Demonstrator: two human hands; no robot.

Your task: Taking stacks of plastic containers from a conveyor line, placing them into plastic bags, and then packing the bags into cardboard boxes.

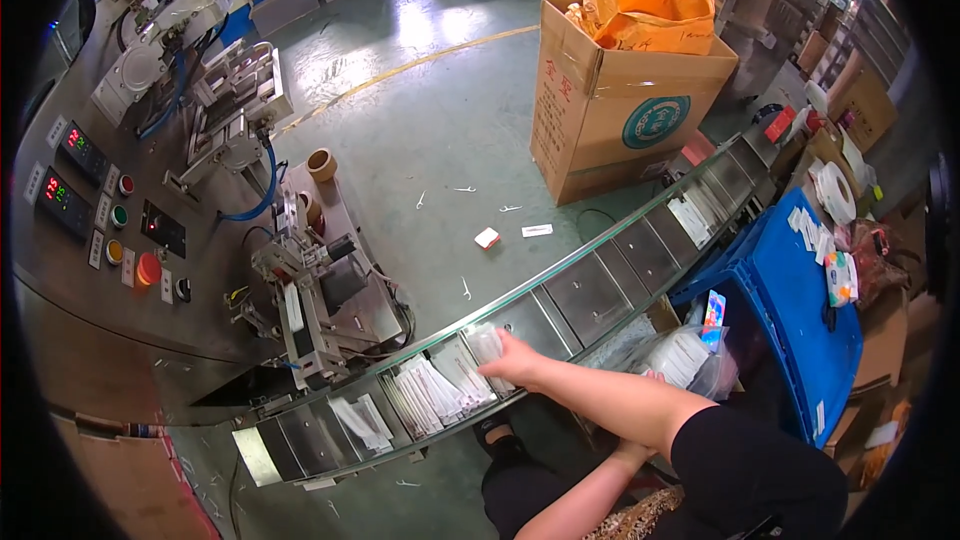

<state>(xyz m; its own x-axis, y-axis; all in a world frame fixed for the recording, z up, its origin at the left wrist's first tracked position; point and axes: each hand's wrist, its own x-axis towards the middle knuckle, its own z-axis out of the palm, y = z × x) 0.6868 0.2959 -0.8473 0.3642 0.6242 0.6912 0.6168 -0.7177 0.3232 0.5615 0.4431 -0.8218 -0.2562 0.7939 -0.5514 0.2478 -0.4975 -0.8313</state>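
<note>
The right hand (512, 362) lay on the conveyor (590, 290), fingers closed around a packet bundle (487, 342) pointing across the belt. The left hand (640, 450) was hidden under the right arm; its grip could not be told.

— What am I seeing on the conveyor (600, 285)?

— My right hand (515, 362) is pressing a bundle of clear sachets (487, 342) into one steel compartment; more white sachets (435, 390) are lying in the compartments beside it.

— And my left hand?

— It's reaching into the clear bag of sachets (680, 355) against the blue crate (800, 290), mostly hidden behind my right forearm. The packing machine (310, 290) is standing across the belt.
</note>
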